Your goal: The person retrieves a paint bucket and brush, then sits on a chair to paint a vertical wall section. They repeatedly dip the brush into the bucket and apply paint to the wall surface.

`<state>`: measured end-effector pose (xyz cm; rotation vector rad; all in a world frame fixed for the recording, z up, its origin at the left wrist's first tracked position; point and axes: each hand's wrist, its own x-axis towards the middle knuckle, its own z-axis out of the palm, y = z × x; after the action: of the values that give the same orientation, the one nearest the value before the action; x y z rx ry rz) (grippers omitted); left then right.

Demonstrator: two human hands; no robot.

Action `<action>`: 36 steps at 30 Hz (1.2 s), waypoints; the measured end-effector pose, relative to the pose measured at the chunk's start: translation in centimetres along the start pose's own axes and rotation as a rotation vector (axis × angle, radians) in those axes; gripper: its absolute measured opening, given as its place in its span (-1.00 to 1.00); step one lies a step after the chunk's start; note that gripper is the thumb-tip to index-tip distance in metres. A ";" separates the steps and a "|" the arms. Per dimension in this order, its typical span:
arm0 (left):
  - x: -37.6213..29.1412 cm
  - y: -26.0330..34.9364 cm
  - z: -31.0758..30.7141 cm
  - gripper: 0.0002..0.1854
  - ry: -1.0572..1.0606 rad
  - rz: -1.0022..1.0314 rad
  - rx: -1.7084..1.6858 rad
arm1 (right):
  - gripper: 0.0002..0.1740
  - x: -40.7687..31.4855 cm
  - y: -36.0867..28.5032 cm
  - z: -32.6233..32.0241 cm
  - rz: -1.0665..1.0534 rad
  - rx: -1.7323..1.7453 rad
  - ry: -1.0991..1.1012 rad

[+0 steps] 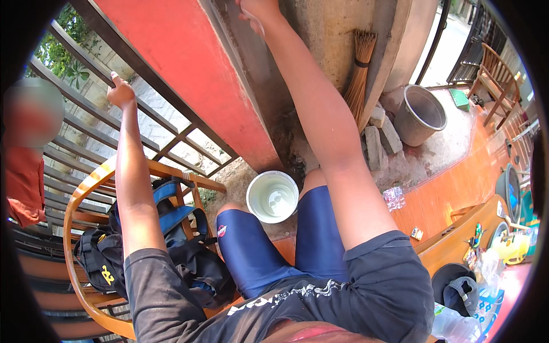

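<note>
My left hand (121,91) is raised at the upper left against a bar of the metal gate (150,112); its fingers look curled around the bar. Up at the top edge, my right hand (257,13) is partly cut off in front of the concrete wall (339,21); what its fingers do cannot be made out. Between my knees on the ground stands a white bucket (272,197) with clear liquid in it. The red painted pillar (193,73) rises between my two arms.
A wooden armchair (70,214) with a black and blue backpack (101,257) stands at left. A stick broom (360,77) leans on the wall near concrete blocks (373,148) and a grey bucket (418,115). A person (25,184) in red is at far left; a wooden table (454,231) is at right.
</note>
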<state>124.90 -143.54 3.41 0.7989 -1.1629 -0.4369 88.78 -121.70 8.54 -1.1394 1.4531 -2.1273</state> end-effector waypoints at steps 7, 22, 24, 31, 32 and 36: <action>1.1 -1.3 -0.2 -0.41 -0.004 0.059 0.131 | -0.68 -5.0 13.9 -1.2 -0.038 -0.134 0.075; 1.0 -1.1 0.0 -0.44 -0.012 0.029 0.027 | -0.72 -2.8 4.6 0.2 -0.102 0.041 -0.047; 1.2 -1.4 0.0 -0.44 -0.016 0.030 0.030 | -0.70 -0.4 0.8 0.9 -0.469 -0.095 0.188; 1.6 -1.8 -0.1 -0.43 -0.022 0.029 0.088 | -0.73 -8.1 13.9 -1.0 -0.149 -0.427 0.146; 1.5 -1.7 0.0 -0.43 -0.020 0.001 0.077 | -0.74 -10.7 17.1 -2.3 -0.062 -0.480 0.110; 0.9 -0.9 0.1 -0.41 0.031 0.060 0.161 | -0.76 -19.6 26.6 -6.6 0.687 -0.358 0.074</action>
<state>125.21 -144.74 3.29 0.9044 -1.2009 -0.2824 91.67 -116.31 -24.59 -0.5279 1.9555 -1.4808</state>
